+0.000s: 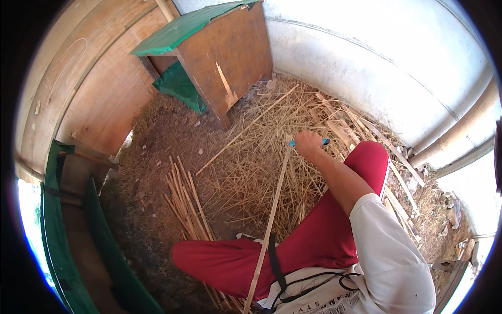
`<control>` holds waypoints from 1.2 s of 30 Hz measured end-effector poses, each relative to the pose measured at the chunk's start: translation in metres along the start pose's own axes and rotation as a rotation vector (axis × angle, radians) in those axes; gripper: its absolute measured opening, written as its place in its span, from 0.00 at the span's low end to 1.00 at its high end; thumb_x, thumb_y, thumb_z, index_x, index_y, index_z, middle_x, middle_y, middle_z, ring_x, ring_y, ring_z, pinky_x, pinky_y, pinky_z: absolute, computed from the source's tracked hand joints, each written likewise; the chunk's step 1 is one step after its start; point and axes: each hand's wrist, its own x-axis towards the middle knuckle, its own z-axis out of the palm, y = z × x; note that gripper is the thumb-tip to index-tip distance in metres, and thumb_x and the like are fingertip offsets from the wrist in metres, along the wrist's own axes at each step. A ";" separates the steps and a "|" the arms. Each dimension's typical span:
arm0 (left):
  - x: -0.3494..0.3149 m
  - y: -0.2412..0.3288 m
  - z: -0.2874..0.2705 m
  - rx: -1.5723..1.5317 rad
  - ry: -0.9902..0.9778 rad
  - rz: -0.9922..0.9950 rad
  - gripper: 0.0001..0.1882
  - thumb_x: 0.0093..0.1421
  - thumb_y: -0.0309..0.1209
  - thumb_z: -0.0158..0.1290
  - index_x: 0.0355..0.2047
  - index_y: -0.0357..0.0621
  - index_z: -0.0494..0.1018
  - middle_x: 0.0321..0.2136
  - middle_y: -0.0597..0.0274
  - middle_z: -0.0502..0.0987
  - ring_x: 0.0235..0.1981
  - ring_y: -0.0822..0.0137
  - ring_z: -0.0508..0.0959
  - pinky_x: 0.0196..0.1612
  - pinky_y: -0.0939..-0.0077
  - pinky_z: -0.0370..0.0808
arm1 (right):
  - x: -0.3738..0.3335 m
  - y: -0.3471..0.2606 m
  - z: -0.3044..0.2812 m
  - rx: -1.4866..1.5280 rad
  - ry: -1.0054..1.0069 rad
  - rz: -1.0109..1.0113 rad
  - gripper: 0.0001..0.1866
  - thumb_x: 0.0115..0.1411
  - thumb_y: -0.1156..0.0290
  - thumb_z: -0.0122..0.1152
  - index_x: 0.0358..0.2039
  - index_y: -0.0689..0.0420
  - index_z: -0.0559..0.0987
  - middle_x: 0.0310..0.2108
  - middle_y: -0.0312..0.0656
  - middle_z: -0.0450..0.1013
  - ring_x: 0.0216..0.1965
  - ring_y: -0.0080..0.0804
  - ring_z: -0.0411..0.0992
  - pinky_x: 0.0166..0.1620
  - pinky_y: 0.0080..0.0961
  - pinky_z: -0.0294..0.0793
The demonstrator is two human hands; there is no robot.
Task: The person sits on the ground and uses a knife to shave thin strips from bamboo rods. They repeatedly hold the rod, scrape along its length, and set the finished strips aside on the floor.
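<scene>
My right hand [308, 144] is a closed fist around a blue tool [326, 141]. Bits of blue stick out on both sides of the fist, and the fingers hide the rest, so its exact kind cannot be made out. A long, pale bamboo strip [270, 220] slants up from my lap between my crossed legs. Its far end meets the blue piece just left of the fist. My left hand is out of the picture.
Thin shavings [261, 162] cover the ground ahead. A bundle of split strips [185, 199] lies left of them, and more wood strips [361, 131] lie to the right. A wooden box with a green cover [230, 57] stands at the back, and a green-lined trough [94, 225] at left.
</scene>
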 end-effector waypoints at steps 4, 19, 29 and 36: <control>-0.003 -0.012 -0.003 -0.002 0.004 -0.030 0.11 0.62 0.37 0.51 0.35 0.41 0.69 0.22 0.54 0.74 0.23 0.58 0.78 0.27 0.62 0.75 | 0.006 0.019 0.007 0.013 0.030 0.117 0.10 0.61 0.72 0.56 0.37 0.60 0.84 0.37 0.49 0.81 0.40 0.44 0.82 0.39 0.38 0.81; 0.015 -0.044 -0.015 -0.200 -0.007 -0.035 0.14 0.66 0.40 0.48 0.39 0.42 0.73 0.26 0.54 0.78 0.24 0.58 0.81 0.27 0.61 0.78 | -0.032 -0.029 -0.043 -0.136 -0.460 -0.257 0.12 0.48 0.70 0.59 0.30 0.63 0.83 0.32 0.48 0.80 0.34 0.44 0.79 0.34 0.39 0.77; 0.038 0.073 -0.052 -0.746 -0.406 -0.046 0.09 0.62 0.28 0.52 0.29 0.48 0.61 0.18 0.63 0.66 0.16 0.68 0.69 0.19 0.70 0.64 | -0.060 -0.056 -0.084 0.701 -0.319 -0.315 0.30 0.65 0.45 0.56 0.22 0.61 0.79 0.23 0.46 0.79 0.25 0.38 0.79 0.28 0.38 0.73; 0.070 0.133 -0.049 -1.028 -0.594 0.030 0.24 0.60 0.17 0.55 0.22 0.56 0.52 0.13 0.75 0.56 0.11 0.81 0.56 0.13 0.80 0.47 | -0.079 -0.076 -0.080 1.220 -0.458 -0.207 0.25 0.67 0.47 0.58 0.30 0.61 0.76 0.29 0.46 0.79 0.12 0.17 0.57 0.15 0.22 0.55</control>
